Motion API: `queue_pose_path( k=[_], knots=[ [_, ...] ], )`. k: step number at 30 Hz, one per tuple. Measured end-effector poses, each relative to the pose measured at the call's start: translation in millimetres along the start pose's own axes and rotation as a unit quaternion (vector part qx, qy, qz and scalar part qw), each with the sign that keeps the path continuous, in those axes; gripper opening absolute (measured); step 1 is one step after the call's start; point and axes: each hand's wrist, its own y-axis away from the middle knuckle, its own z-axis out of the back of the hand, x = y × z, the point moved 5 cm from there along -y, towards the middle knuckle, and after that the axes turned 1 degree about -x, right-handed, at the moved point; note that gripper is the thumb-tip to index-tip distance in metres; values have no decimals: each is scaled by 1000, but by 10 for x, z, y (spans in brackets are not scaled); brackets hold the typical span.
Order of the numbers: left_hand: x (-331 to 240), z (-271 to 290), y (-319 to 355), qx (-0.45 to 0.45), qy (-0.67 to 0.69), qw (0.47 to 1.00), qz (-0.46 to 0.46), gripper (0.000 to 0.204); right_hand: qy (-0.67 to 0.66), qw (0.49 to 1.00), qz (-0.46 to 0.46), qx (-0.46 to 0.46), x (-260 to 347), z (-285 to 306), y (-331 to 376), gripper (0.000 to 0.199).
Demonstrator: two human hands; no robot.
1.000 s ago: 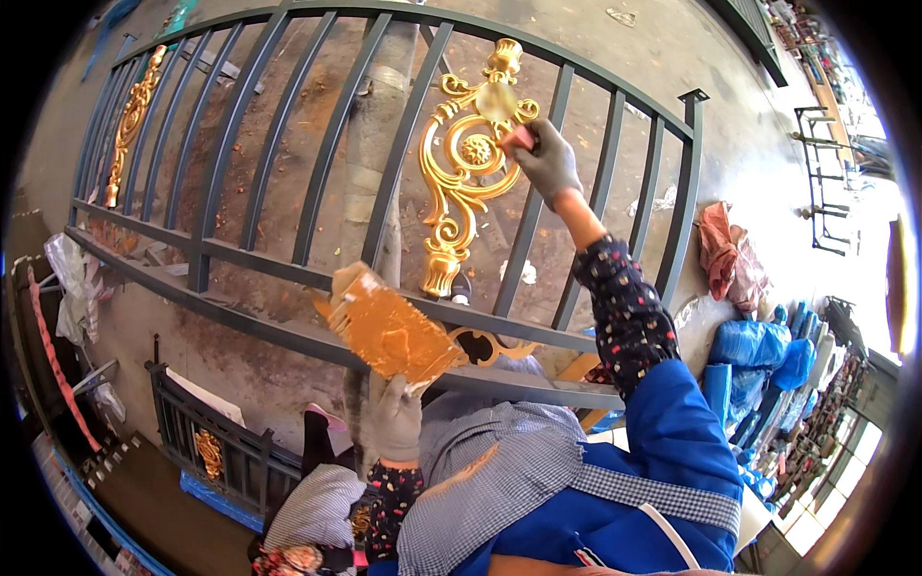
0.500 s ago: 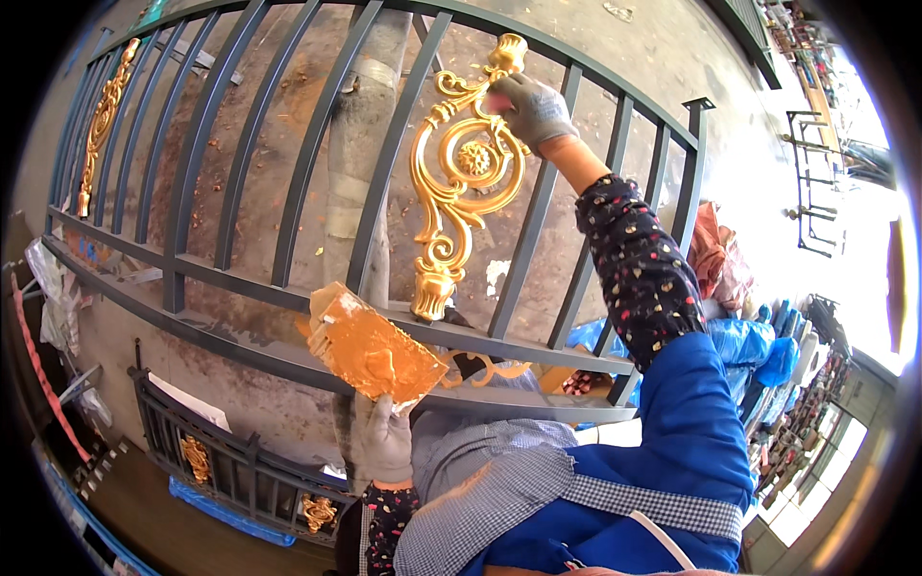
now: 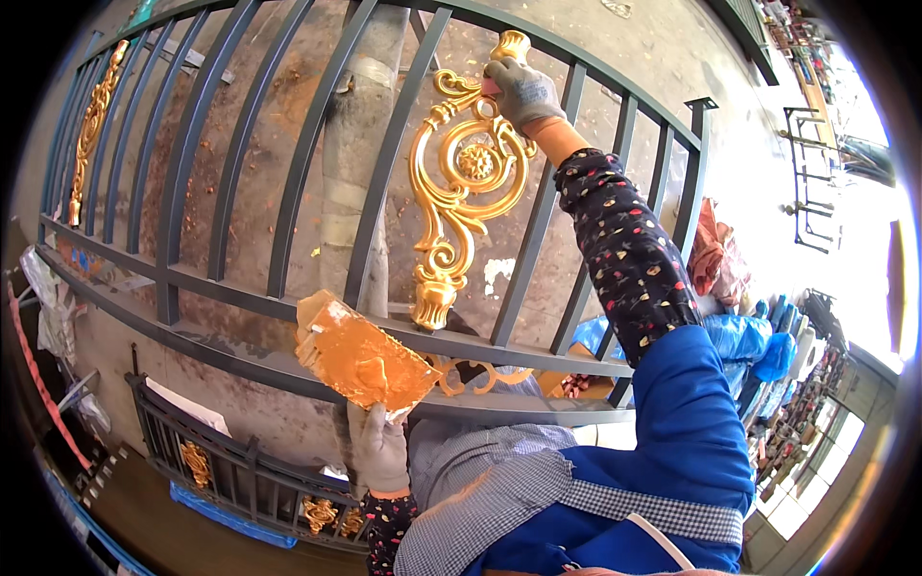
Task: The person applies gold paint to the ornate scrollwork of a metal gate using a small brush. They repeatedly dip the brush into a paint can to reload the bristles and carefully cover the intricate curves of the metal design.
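Note:
A dark grey barred metal gate panel [image 3: 288,182] lies in front of me, with a gold scroll ornament [image 3: 461,192] fixed between two bars. My gloved right hand [image 3: 523,91] is stretched out to the top of that ornament, fingers closed on something small that I cannot make out. My gloved left hand [image 3: 379,446] is low and near my body, holding up a flat board smeared with gold paint [image 3: 360,355] just below the gate's bottom rail.
A second gold ornament [image 3: 91,125] sits at the gate's far left. A smaller railing with gold pieces [image 3: 240,470] lies below left. Blue bags [image 3: 749,336] and a reddish cloth [image 3: 715,259] are at the right. Bare concrete floor [image 3: 663,58] shows beyond the gate.
My right hand has moved up the ornament to its top knob. The view has shifted, bringing the ornament and the paint board closer to centre.

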Motion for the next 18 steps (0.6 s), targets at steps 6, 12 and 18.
queue_pose_path(
  k=[6,12,18],
  knots=[
    [62,-16,-51,-10,153,987,56,48,-6,999,9,45,-82,-51,-39,21],
    [42,-18,-29,-33,211,973,81,45,-12,995,-65,70,-62,73,-249,21],
    [103,13,-2,-24,173,983,59,44,101,978,-69,170,-4,32,-405,21]
  ],
)
